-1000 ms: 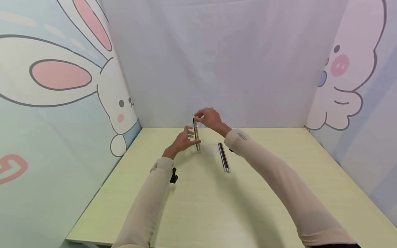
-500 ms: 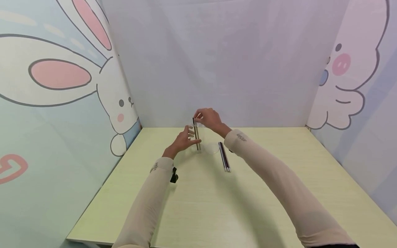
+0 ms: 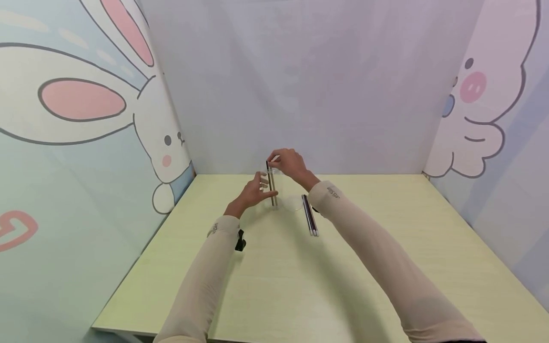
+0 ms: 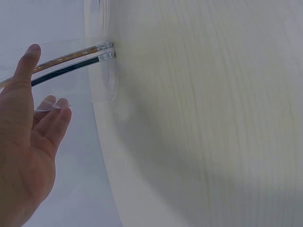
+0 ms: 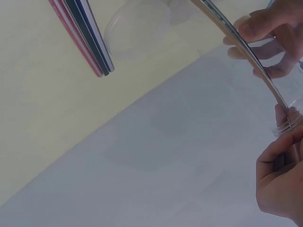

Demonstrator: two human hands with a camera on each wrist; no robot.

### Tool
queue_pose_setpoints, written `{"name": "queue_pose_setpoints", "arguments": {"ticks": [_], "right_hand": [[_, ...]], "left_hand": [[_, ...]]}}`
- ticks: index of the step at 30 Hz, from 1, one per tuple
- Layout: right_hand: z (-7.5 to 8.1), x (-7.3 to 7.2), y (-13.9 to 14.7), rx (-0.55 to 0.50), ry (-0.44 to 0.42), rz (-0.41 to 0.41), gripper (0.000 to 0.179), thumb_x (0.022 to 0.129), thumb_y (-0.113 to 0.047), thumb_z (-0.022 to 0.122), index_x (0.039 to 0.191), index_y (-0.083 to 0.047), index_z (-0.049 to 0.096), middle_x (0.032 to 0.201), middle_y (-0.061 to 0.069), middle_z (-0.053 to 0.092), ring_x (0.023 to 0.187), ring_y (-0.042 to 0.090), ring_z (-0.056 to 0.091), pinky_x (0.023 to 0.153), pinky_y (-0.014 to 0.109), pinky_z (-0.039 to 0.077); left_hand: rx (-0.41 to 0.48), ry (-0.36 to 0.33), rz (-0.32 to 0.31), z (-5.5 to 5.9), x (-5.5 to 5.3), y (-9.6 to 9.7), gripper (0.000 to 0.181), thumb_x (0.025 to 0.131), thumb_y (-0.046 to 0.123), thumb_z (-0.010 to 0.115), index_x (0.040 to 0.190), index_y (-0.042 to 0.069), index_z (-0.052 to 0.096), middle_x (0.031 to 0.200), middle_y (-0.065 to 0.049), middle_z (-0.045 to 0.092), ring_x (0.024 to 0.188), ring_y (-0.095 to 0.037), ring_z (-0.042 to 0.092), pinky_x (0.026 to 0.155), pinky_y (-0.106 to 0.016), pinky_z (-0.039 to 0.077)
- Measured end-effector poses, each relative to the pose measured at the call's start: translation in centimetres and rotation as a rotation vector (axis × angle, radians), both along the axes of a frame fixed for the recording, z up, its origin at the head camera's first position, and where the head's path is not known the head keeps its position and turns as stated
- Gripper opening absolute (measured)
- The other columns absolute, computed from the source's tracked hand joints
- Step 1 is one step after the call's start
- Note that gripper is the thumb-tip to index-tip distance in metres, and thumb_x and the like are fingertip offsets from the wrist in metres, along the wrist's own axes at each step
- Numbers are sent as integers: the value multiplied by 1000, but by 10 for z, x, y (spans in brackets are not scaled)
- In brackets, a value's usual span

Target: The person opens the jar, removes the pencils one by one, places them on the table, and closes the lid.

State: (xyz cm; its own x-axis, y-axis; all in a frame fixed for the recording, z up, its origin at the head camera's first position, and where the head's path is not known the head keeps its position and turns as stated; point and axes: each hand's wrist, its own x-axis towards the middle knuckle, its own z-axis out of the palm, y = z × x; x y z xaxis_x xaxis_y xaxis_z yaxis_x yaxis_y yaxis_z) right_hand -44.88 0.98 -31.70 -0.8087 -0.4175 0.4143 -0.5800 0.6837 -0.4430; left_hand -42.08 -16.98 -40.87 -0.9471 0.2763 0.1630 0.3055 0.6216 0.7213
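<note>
A tall clear plastic jar [image 4: 80, 87] stands upright at the back of the table. My left hand [image 3: 252, 194] holds it around the side, thumb in front and fingers behind. Inside stand a gold pencil [image 4: 66, 58] and a dark pencil [image 4: 71, 69], their eraser ends down at the jar's base. Up at the mouth, my right hand [image 3: 289, 163] pinches the top of the dark pencil between thumb and fingertips. In the right wrist view the jar's rim [image 5: 285, 128] lies right beside the right fingertips [image 5: 280, 113].
Several loose pencils [image 3: 310, 216] lie side by side on the table [image 3: 266, 286], to the right of the jar. A clear round lid [image 5: 135, 29] rests flat between them and the jar. A pale curtain [image 3: 326, 95] hangs behind the table's back edge.
Both hands keep almost the same place on the jar and pencil. The head view has shifted slightly, so the table sits a little higher in it.
</note>
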Motion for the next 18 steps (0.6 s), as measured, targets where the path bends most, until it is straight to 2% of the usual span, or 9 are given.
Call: {"name": "queue_pose_setpoints", "arguments": {"ticks": [4, 11, 18], "right_hand": [[-1, 1, 0, -22, -12, 13, 14, 91, -28, 68, 101, -20, 73, 98, 0, 73, 84, 13, 69, 66, 33, 55], [-3, 3, -1, -35, -25, 15, 14, 91, -28, 66, 101, -20, 74, 97, -1, 73, 83, 11, 68, 62, 30, 54], [-3, 1, 1, -43, -21, 17, 13, 90, -29, 68, 100, -22, 74, 96, -2, 73, 82, 11, 68, 61, 31, 54]], "left_hand": [[-3, 11, 1, -1, 1, 0, 84, 82, 46, 73, 142, 9, 25, 131, -12, 51, 123, -26, 50, 99, -42, 46], [-8, 16, -3, -2, 2, -1, 84, 82, 45, 73, 141, 10, 25, 133, -15, 51, 124, -28, 50, 99, -43, 46], [29, 19, -19, 2, 5, 0, 74, 84, 40, 73, 135, 13, 28, 143, -10, 39, 126, -29, 49, 100, -43, 46]]}}
